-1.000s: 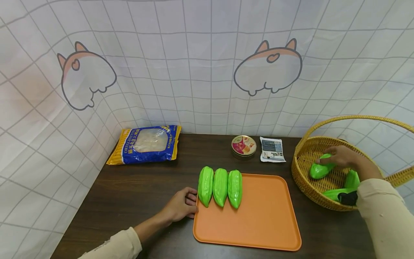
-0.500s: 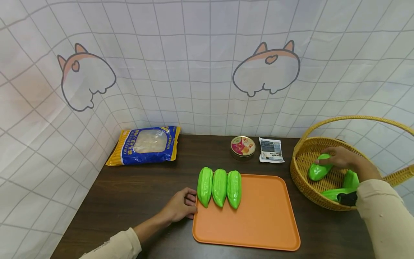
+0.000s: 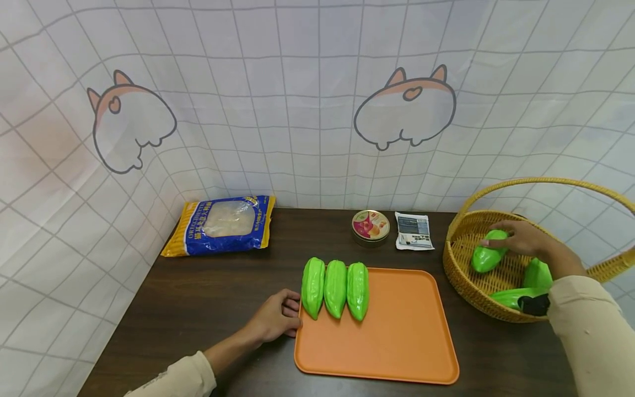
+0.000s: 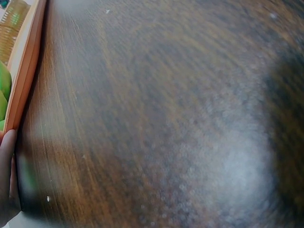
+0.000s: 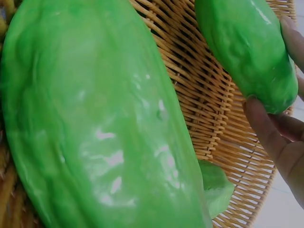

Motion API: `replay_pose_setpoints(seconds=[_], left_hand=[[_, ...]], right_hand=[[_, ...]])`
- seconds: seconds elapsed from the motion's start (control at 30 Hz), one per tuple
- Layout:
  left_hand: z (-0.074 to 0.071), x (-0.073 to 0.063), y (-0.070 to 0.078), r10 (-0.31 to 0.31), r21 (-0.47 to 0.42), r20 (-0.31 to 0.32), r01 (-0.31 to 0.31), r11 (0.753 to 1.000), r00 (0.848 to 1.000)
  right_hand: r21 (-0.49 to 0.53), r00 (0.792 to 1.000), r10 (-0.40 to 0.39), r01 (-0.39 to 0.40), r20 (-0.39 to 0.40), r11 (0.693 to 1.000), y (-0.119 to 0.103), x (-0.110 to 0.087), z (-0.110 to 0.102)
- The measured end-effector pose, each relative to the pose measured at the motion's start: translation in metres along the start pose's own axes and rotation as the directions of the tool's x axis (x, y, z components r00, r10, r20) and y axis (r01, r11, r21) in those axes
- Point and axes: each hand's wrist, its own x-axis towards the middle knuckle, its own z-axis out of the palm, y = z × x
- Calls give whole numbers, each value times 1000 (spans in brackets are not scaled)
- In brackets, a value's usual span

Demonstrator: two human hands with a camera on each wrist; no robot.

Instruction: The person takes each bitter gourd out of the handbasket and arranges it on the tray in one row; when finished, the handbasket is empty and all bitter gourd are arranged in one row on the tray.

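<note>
Inside the wicker basket [image 3: 456,270] at the right, my right hand [image 3: 521,240] grips a green bitter melon [image 3: 487,258] by its near end. The right wrist view shows the thumb and fingers pinching that end of the bitter melon [image 5: 251,52]. A large bitter melon [image 5: 99,123] fills the left of this view. On the left part of the orange tray [image 3: 397,331], three bitter melons [image 3: 335,289] lie side by side. My left hand [image 3: 275,315] holds the tray's left edge, its thumb at the rim; the left wrist view catches this thumb [image 4: 7,147] at the tray's corner.
More green pieces [image 3: 521,298] lie in the basket, beside a black object [image 3: 533,304]. Behind the tray stand a round tin [image 3: 370,226] and a small white packet [image 3: 414,231]. A blue and yellow pasta bag [image 3: 223,226] lies at the back left. The basket handle [image 3: 545,181] arches overhead.
The right hand tips the gripped bitter melon up slightly within the basket. The left hand stays at the tray edge. The whole head view shifts slightly.
</note>
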Motion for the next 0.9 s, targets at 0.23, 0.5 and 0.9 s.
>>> replay_pose_setpoints(seconds=[0.23, 0.5, 0.9], left_hand=[[-1, -1, 0, 8, -11, -1, -8, 1000, 1000], [-1, 0, -1, 10, -21, 11, -10, 1000, 1000], [1, 2, -3, 35, 1, -7, -35, 999, 999]], right_hand=[[-19, 1000, -18, 18, -9, 1000, -2, -1, -1], [49, 999, -31, 30, 19, 998, -9, -1, -3], [74, 999, -34, 33, 18, 997, -20, -13, -5]])
